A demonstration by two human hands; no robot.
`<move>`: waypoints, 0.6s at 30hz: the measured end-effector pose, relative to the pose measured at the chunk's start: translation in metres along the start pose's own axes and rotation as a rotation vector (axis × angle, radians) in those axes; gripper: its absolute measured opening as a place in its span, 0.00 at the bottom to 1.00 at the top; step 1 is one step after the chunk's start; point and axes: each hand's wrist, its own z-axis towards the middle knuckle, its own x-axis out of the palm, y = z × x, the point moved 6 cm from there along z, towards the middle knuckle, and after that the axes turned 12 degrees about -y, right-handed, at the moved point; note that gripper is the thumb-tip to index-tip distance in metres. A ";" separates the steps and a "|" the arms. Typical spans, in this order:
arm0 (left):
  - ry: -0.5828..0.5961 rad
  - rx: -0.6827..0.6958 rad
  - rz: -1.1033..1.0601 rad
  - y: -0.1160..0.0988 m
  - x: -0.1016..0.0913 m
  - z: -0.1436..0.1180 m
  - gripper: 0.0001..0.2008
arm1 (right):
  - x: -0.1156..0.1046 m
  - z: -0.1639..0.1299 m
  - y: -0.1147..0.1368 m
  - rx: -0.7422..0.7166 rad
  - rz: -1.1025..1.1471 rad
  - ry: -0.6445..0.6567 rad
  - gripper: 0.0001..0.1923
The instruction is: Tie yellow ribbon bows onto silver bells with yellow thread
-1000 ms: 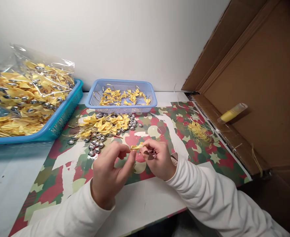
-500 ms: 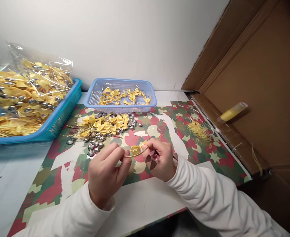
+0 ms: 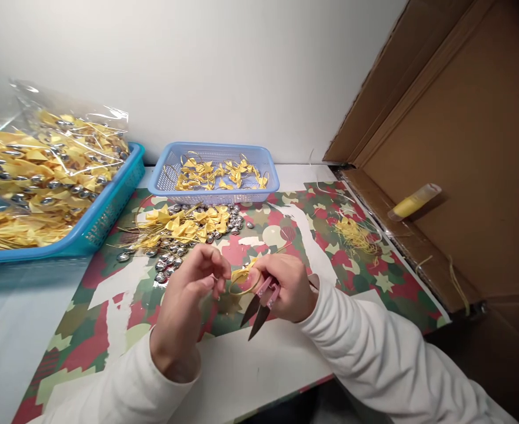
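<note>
in the right hand (image 3: 286,288), the snips (image 3: 259,303) have now swung into view.

A small yellow ribbon bow (image 3: 242,274) with a thin looped cord is held above the mat's near edge, beside pink thread snips (image 3: 260,301) (blades open, pointing down-left).

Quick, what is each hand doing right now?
Left hand: fingers pinched on the gold loop of the yellow bow.
Right hand: closed on the pink snips, also touching the bow.
</note>
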 end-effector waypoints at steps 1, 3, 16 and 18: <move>0.016 -0.076 -0.030 0.004 0.001 0.001 0.02 | 0.002 0.001 -0.001 -0.012 -0.002 0.037 0.07; 0.082 -0.144 -0.037 0.005 0.006 0.000 0.05 | 0.006 0.001 -0.004 -0.014 0.006 0.124 0.09; -0.146 -0.181 -0.179 0.000 -0.002 0.001 0.14 | -0.018 0.012 -0.024 0.309 0.262 0.100 0.32; -0.190 -0.178 -0.180 0.001 -0.004 0.001 0.14 | -0.018 0.013 -0.023 0.268 0.196 0.097 0.28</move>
